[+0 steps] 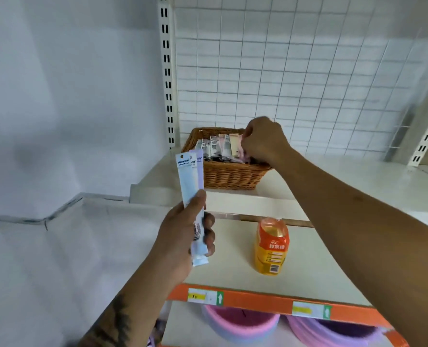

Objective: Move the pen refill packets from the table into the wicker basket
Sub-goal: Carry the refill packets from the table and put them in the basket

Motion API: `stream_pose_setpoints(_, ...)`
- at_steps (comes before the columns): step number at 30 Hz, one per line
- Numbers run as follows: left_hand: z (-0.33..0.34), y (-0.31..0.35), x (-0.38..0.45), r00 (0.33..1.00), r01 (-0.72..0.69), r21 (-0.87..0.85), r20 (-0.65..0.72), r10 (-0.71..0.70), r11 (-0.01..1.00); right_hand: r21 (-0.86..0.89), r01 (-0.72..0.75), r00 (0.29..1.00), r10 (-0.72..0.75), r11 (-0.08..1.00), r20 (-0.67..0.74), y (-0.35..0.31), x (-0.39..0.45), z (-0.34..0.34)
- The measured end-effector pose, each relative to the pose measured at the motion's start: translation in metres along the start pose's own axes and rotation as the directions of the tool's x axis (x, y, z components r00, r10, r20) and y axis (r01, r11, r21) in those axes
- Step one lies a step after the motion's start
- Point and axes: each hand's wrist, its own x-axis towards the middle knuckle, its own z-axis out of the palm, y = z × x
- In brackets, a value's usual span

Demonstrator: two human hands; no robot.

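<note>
A brown wicker basket (229, 175) stands on the upper white shelf, near the slotted upright. Several pen refill packets (216, 147) stand upright in a row inside it. My right hand (264, 141) reaches over the basket's right end and pinches a pink packet (241, 147) that is partly inside the basket. My left hand (185, 236) is lower and nearer, in front of the shelf, gripping a few long pale blue and lilac refill packets (190, 176) that point upward.
An orange drink bottle (270, 246) stands on the lower shelf, whose orange front edge (263, 303) carries price labels. Pink and purple round tubs (243, 326) sit beneath it. A white wire grid (295, 71) backs the shelves. A white wall fills the left.
</note>
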Motion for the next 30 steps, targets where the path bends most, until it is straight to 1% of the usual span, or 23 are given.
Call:
stream_pose_setpoints(1,-0.001,-0.001,0.002,1.0,-0.008,0.006,0.003,0.008,1.0,-0.068,0.004,1.0,-0.003,0.998,0.023,0.003,0.004,0.007)
stream_pose_setpoints(2,-0.001,0.0,0.003,1.0,-0.01,0.012,0.004,0.01,1.0,-0.096,0.006,1.0,-0.003,0.995,0.029,0.004,0.007,0.012)
stream_pose_setpoints(4,-0.004,0.001,0.005,1.0,0.005,0.008,0.016,-0.005,1.0,-0.109,-0.005,1.0,0.007,0.994,0.024,0.006,0.011,0.013)
stream_pose_setpoints(6,-0.008,0.003,0.008,0.995,0.062,-0.046,0.084,-0.058,0.997,-0.073,-0.017,1.0,0.018,0.997,0.013,0.008,0.008,0.006)
stream_pose_setpoints(7,-0.01,0.003,0.009,0.986,0.088,-0.093,0.148,-0.074,0.992,-0.033,-0.009,1.0,0.009,0.999,-0.012,0.007,0.003,0.001)
stream_pose_setpoints(8,-0.011,0.003,0.011,0.977,0.104,-0.132,0.199,-0.077,0.986,0.011,0.018,0.998,-0.017,1.0,-0.066,0.006,-0.005,-0.003)
stream_pose_setpoints(9,-0.012,0.003,0.011,0.972,0.108,-0.151,0.223,-0.073,0.983,0.055,0.068,0.988,-0.06,0.996,-0.14,0.003,-0.017,-0.008)
stream_pose_setpoints(11,-0.012,0.003,0.009,0.971,0.099,-0.157,0.231,-0.061,0.983,0.15,0.231,0.947,-0.186,0.961,-0.263,-0.004,-0.052,-0.013)
stream_pose_setpoints(13,-0.007,0.003,0.005,0.972,0.08,-0.161,0.232,-0.041,0.984,0.208,0.379,0.904,-0.313,0.902,-0.292,-0.011,-0.096,-0.01)
stream_pose_setpoints(14,-0.005,0.003,0.005,0.973,0.069,-0.157,0.23,-0.031,0.985,0.222,0.409,0.898,-0.347,0.885,-0.27,-0.013,-0.116,-0.005)
stream_pose_setpoints(15,-0.001,0.003,0.004,0.974,0.057,-0.148,0.224,-0.023,0.987,0.256,0.406,0.908,-0.355,0.878,-0.222,-0.015,-0.133,0.0)
stream_pose_setpoints(16,0.002,0.002,0.005,0.976,0.042,-0.139,0.217,-0.011,0.989,0.317,0.369,0.929,-0.336,0.874,-0.154,-0.017,-0.147,0.005)
stream_pose_setpoints(18,0.007,-0.002,0.006,0.979,-0.004,-0.142,0.203,0.033,0.99,0.467,0.243,0.965,-0.263,0.85,-0.022,-0.02,-0.163,0.014)
stream_pose_setpoints(19,0.009,-0.004,0.007,0.979,-0.023,-0.154,0.195,0.054,0.988,0.523,0.183,0.974,-0.224,0.832,0.016,-0.021,-0.168,0.017)
stream_pose_setpoints(22,0.008,-0.01,0.006,0.983,-0.034,-0.182,0.172,0.066,0.983,0.628,0.059,0.992,-0.118,0.776,0.052,-0.018,-0.179,0.02)
stream_pose_setpoints(24,0.007,-0.012,0.005,0.984,-0.031,-0.181,0.166,0.062,0.983,0.685,0.001,0.992,-0.087,0.728,0.091,-0.014,-0.186,0.022)
stream_pose_setpoints(26,0.006,-0.013,0.003,0.985,-0.042,-0.165,0.157,0.068,0.985,0.689,0.005,0.99,-0.102,0.725,0.1,-0.011,-0.189,0.023)
stream_pose_setpoints(30,0.007,-0.012,0.0,0.984,-0.088,-0.12,0.14,0.105,0.989,0.625,0.057,0.983,-0.152,0.779,0.1,-0.011,-0.189,0.022)
